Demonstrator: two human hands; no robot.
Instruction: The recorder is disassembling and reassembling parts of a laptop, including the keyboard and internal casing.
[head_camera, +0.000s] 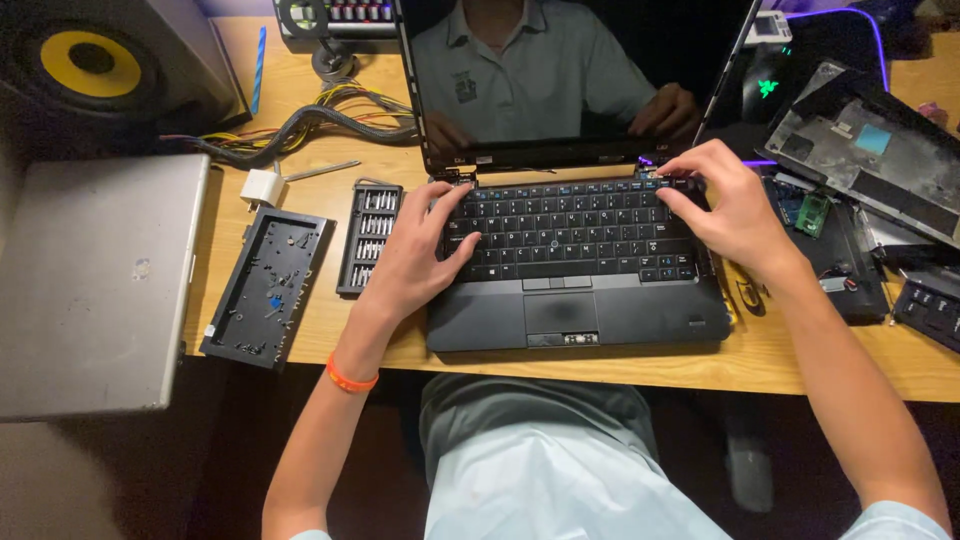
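both hands rest on the black laptop (575, 250) at the bench's (310, 330) front edge, grasping nothing: left hand (415, 250) spread flat over the keys as if to steady it, right hand (730, 205) with fingertips pressing the keyboard's top right corner. what those fingertips touch is hidden.

One head-worn camera looks steeply down from above the seated person, close over the desk (300, 330). It faces forward toward the open black laptop (575, 260), which sits centre frame, the person's lap just below it.
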